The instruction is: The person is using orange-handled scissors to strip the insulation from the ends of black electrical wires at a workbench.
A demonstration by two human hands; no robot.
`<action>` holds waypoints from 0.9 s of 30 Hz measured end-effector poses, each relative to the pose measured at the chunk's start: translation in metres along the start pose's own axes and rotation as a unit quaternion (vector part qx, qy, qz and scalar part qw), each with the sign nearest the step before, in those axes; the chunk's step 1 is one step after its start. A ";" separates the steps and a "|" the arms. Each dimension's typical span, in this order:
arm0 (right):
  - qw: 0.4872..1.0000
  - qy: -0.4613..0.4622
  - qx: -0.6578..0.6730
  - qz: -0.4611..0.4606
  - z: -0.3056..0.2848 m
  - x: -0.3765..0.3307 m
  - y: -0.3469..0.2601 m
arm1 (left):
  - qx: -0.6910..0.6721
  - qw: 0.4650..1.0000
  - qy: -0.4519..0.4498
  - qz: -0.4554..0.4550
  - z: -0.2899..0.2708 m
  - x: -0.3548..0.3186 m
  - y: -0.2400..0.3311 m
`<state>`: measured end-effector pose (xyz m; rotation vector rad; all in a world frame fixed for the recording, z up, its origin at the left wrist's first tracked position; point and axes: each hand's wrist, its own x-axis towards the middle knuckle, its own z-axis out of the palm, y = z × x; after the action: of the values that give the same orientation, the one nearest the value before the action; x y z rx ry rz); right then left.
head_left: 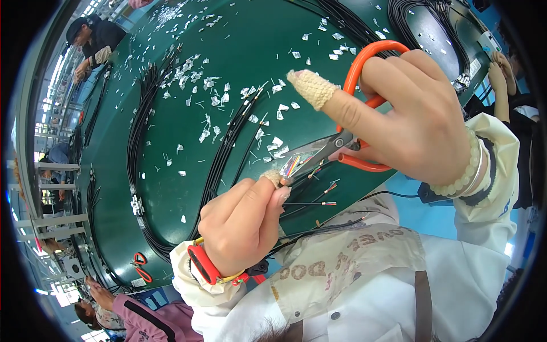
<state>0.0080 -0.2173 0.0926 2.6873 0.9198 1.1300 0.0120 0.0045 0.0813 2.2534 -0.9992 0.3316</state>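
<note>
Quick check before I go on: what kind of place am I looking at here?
Most likely a cable or wire-harness assembly line. A long green worktable carries bundles of black cables and scattered white scraps; the right hand works orange-handled scissors at coloured wires pinched in the left hand; other workers sit along it.

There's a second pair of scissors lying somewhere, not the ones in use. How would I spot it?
Start at the green table and follow its near edge to the lower left, past the left hand. The spare scissors lie there beside black cable bundles, small with red-orange handles, untouched, unlike the big scissors in the right hand.
</note>
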 end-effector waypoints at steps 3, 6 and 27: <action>1.000 0.008 0.013 0.011 0.002 0.000 -0.003 | 0.005 1.000 -0.003 0.003 0.000 -0.001 0.000; 1.000 0.019 0.017 0.017 0.005 0.000 -0.005 | 0.005 1.000 -0.001 0.008 0.001 -0.001 -0.002; 0.811 -0.283 0.471 0.199 -0.004 0.000 -0.006 | 0.160 0.983 0.023 0.092 0.017 -0.004 -0.006</action>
<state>0.0026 -0.2131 0.0944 3.7584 0.9675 -0.3439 0.0131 -0.0007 0.0638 2.4258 -1.2033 0.6642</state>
